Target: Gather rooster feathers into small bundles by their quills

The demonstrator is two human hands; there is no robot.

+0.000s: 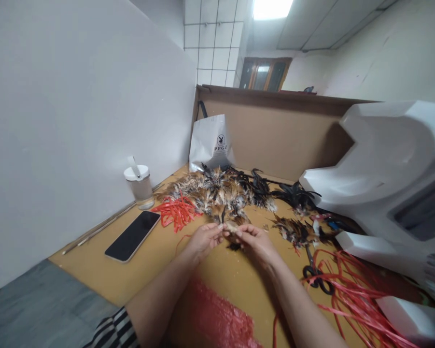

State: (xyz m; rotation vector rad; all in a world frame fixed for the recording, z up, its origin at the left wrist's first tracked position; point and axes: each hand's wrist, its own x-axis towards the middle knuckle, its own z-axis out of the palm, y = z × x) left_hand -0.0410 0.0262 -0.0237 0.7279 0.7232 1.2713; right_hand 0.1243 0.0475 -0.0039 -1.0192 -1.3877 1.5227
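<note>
My left hand (205, 239) and my right hand (256, 241) meet over the middle of the tan work surface, fingertips pinched close together. Between them they grip a small tuft of feathers (232, 227), pale and brownish; its finer details are blurred. Just beyond my fingers spreads a large heap of brown, striped and black feathers (222, 191). Left of that heap lies a bunch of cut red plastic strips (178, 212). A thin red strand trails near my left hand.
On the left are a black-screened phone (133, 237) and a lidded cup (139, 181). Black-handled scissors (317, 279) and long red strips (351, 285) lie right. White foam (380, 159) and a cardboard wall (275, 130) border the surface; a silver bag (210, 140) stands behind.
</note>
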